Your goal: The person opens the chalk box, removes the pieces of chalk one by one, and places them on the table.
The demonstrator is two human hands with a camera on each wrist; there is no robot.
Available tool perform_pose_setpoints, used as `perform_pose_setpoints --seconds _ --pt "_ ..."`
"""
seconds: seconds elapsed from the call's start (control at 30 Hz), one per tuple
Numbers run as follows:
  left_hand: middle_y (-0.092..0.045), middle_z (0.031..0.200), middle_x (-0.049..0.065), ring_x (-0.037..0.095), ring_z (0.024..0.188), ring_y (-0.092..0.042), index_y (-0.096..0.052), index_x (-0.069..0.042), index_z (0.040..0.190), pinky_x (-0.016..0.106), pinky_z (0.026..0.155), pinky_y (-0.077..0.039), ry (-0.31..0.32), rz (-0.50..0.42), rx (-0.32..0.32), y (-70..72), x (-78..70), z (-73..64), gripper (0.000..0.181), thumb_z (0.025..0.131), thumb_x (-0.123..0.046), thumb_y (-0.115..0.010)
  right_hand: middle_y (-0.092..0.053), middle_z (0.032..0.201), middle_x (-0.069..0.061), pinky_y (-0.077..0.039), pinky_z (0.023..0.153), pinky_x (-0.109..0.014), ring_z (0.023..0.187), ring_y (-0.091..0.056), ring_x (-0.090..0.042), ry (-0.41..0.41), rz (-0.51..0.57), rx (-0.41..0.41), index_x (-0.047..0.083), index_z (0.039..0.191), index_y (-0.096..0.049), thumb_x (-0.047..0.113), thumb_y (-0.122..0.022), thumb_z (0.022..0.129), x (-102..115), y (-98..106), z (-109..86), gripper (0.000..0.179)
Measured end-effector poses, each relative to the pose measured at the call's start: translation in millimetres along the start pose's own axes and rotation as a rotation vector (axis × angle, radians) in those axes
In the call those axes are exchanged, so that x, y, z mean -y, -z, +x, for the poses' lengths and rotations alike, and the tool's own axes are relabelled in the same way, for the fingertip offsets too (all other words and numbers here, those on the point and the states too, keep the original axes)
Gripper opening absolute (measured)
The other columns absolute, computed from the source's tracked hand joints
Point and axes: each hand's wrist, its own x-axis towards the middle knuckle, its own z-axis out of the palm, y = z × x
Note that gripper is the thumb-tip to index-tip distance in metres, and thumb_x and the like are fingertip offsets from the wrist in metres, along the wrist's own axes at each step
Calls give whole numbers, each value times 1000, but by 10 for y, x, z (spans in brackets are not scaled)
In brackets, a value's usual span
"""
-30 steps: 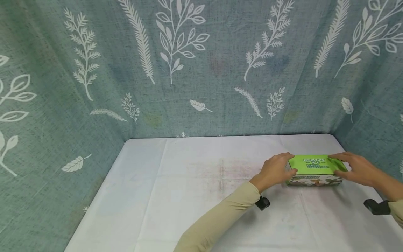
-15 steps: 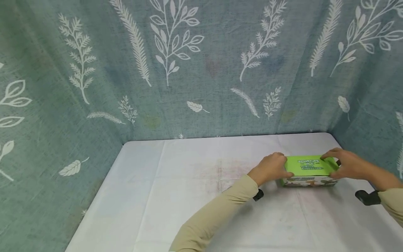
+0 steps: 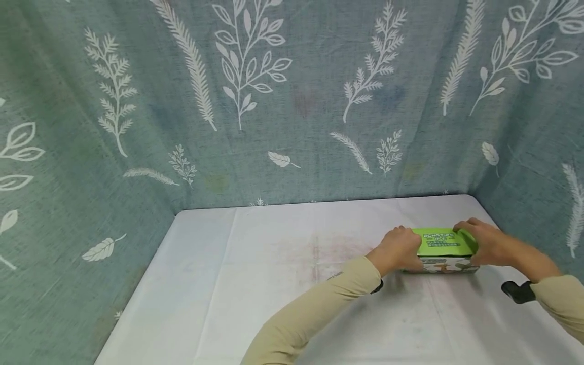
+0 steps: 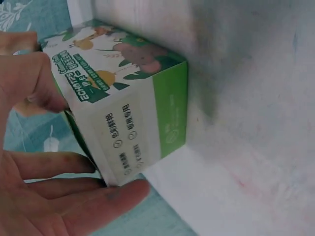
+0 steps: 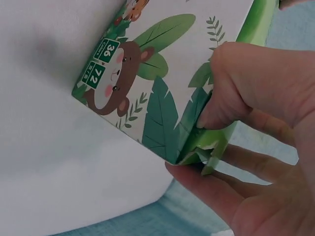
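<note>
A cardboard box [image 3: 440, 242] with a bright green lid and white sides printed with cartoon animals lies on the right part of the table. My left hand [image 3: 396, 248] grips its left end, thumb at the front side. In the left wrist view, the box's white end panel [image 4: 129, 132] shows, with fingers at the lid's edge. At the right end, my right hand [image 3: 495, 246] holds the lid's edge and corner. Up close in the right wrist view, the thumb presses near a torn-looking green corner flap [image 5: 206, 155]. The box's inside is hidden.
A white-covered table [image 3: 255, 284] with faint reddish stains spreads out to the left. Behind it and on both sides hangs a grey-green leaf-print curtain [image 3: 292, 101]. A black wrist device [image 3: 517, 292] sits below the right wrist.
Both hands have settled more firmly around the box's ends, the right one moving left over the lid. The box has shifted slightly left, and the whole view has drifted a little.
</note>
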Motion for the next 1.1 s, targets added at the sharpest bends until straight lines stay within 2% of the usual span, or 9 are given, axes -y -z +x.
perform_pose_setpoints --seconds 0.07,0.13,0.23,0.3,0.4,0.63,0.77,0.93,1.1 --pt "-55 76 -7 6 63 -46 -66 -21 82 22 52 -43 19 -24 -15 -27 7 -12 28 78 -48 -70 -53 105 -22 -46 67 -44 86 -51 -32 0 0 -11 -5 117 -56 4 -84 54 -6 -7 -10 70" --pt "-54 83 -6 4 65 -46 -66 -17 94 19 53 -43 53 -71 -18 -62 33 -27 39 78 -53 -69 -55 103 -22 -45 66 -43 84 -51 -31 -6 -1 -19 -6 117 -57 5 -83 54 -7 -12 -12 69" --pt "-53 87 -7 1 68 -46 -62 -13 105 15 56 -41 86 -203 -44 -123 95 -37 51 77 -55 -71 -56 100 -19 -43 64 -40 82 -50 -28 -8 -3 -30 -8 114 -58 8 -84 53 -27 -14 -24 68" --pt "-53 86 -9 0 68 -46 -59 -13 104 13 58 -40 108 -295 -69 -158 121 -37 53 75 -54 -73 -57 99 -18 -41 63 -37 80 -49 -26 -5 -4 -44 -8 113 -59 8 -83 53 -37 -16 -44 66" --pt "-52 78 -10 -1 63 -46 -59 -14 91 12 54 -39 119 -399 -115 -186 144 -43 45 73 -52 -77 -58 101 -19 -41 63 -36 80 -49 -26 -11 0 -71 -9 113 -58 7 -82 54 -28 -43 -74 66" --pt "-55 72 -11 -4 53 -47 -60 -15 74 11 48 -38 88 -463 -151 -166 186 -107 38 75 -50 -76 -53 111 -34 -45 70 -48 94 -53 -42 4 -12 -107 -17 116 -53 5 -83 57 33 -112 -106 70" --pt "-54 73 -11 -5 52 -47 -58 -16 68 11 47 -37 59 -480 -174 -182 208 -132 38 77 -48 -75 -53 117 -36 -46 67 -42 95 -55 -41 37 14 -120 -15 117 -56 5 -83 59 -3 -85 -134 67" --pt "-51 72 -8 -1 54 -42 -55 -13 65 11 47 -35 18 -489 -199 -227 230 -154 41 80 -48 -71 -48 123 -38 -46 60 -30 83 -59 -28 27 93 -59 -10 121 -58 8 -81 63 -76 -36 -154 65" --pt "-60 84 -5 0 63 -48 -66 -10 85 9 57 -39 43 -565 -232 -269 266 -172 41 82 -51 -68 -45 127 -38 -49 57 -27 80 -65 -31 15 182 -18 -10 123 -57 7 -80 65 -98 -4 -146 64"
